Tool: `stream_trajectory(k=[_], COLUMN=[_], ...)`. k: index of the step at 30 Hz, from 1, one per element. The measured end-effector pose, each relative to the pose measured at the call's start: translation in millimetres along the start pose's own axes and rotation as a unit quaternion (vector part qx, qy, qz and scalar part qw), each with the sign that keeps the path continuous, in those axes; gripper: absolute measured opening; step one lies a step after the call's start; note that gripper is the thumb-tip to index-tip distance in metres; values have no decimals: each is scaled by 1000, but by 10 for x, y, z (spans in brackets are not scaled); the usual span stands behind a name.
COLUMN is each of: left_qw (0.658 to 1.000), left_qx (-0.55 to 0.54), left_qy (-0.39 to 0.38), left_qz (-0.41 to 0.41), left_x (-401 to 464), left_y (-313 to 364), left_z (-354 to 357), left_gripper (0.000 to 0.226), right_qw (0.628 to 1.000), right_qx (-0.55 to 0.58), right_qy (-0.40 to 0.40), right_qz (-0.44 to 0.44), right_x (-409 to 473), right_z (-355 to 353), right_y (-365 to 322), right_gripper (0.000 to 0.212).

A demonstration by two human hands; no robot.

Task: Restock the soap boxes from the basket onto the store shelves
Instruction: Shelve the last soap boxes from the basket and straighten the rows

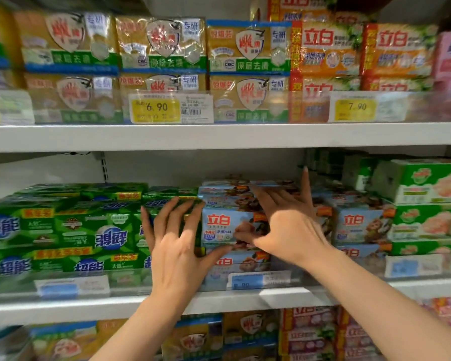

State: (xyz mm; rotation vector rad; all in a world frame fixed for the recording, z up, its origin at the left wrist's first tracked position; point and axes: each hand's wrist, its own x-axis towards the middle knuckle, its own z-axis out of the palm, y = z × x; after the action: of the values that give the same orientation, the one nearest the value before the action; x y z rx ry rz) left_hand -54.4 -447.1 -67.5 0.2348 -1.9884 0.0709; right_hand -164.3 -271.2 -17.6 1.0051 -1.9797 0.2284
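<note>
Both hands on blue soap box stack [229, 227], left hand [179, 246], right hand [284, 220], fingers spread

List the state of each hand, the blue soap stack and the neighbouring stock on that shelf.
left hand: open, fingers spread against the green packs, thumb on the blue stack's front.
right hand: open, fingers straight, pressing the blue stack's front and top.
blue soap boxes: stacked on the middle shelf, faces forward.
green soap packs: stacked left of the blue boxes, one label upside down.
green-and-white boxes: stacked at right.
</note>
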Motion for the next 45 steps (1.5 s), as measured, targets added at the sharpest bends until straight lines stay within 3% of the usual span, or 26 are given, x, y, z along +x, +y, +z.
stream_trajectory(k=[12,15,20,22,26,31,36,41,45], left_qw=[996,997,980,972,983,983,985,972,977], left_qx=[62,42,37,42,35,37,30,2,-27], left_qy=[-26,-20,3,-16,9,61,48,-4,-5], left_qz=[59,55,193,229,182,171,166,233,211], left_x=[71,79,161,145,23,-19,-9,142,94], left_y=[-188,-152,126,320,567,587,619,1029,1198], left_z=[-115,-118,-83,0,144,187,133,168,309], left_gripper=[74,74,74,74,65,65,62,62,53], right_qw=[997,993,978,979,982,984,986,988,982], right_qx=[46,41,-21,-38,-54,-63,-24,-2,43], right_qy=[33,81,205,192,176,161,158,155,183], right_qz=[-53,-70,43,52,30,29,35,-6,6], right_x=[-26,-122,-672,-821,-886,-943,-972,-1039,-1081], right_z=[34,35,120,177,216,299,288,317,215], right_y=[112,112,324,391,415,448,387,396,533], right_gripper=[58,52,50,46,46,66,50,51,43])
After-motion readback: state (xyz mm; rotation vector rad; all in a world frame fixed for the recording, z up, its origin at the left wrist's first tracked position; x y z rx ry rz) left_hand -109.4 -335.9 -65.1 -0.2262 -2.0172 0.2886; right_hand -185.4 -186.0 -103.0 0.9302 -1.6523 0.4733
